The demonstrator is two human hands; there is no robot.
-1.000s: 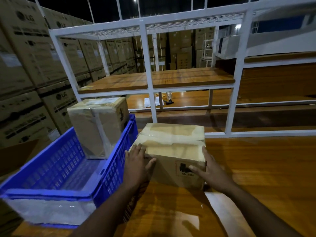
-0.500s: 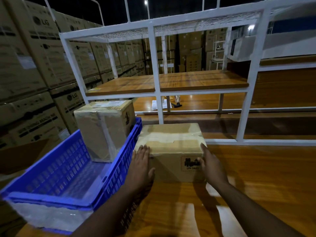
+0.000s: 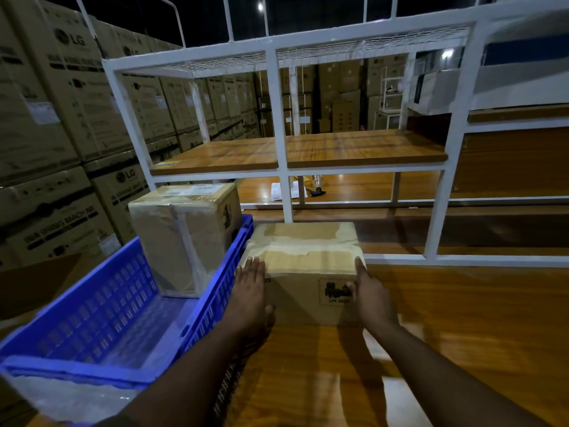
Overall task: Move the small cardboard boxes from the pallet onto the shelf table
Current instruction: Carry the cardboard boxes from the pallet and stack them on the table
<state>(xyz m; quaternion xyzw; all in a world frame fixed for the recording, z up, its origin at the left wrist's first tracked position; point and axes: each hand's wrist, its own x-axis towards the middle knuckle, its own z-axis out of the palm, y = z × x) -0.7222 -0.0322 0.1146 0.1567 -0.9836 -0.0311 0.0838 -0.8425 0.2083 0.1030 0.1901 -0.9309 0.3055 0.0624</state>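
Observation:
A small taped cardboard box [image 3: 304, 260] with a black "UN" label rests on the wooden table top [image 3: 462, 318], just in front of the white shelf frame. My left hand [image 3: 251, 291] lies flat against its left side and my right hand [image 3: 368, 291] presses its right side, so both hold the box between them. A second, taller taped cardboard box [image 3: 181, 235] stands upright inside a blue plastic crate [image 3: 101, 318] to the left, touching the crate's far right wall.
The white metal shelf frame [image 3: 278, 143] carries a wooden shelf board [image 3: 338, 149] at mid height. Papers and a small dark tool [image 3: 317, 192] lie on a lower surface behind. Stacks of large LG cartons [image 3: 61, 118] fill the left.
Both hands have pushed the box away from me along the table toward the shelf frame. The view has shifted a little to the left.

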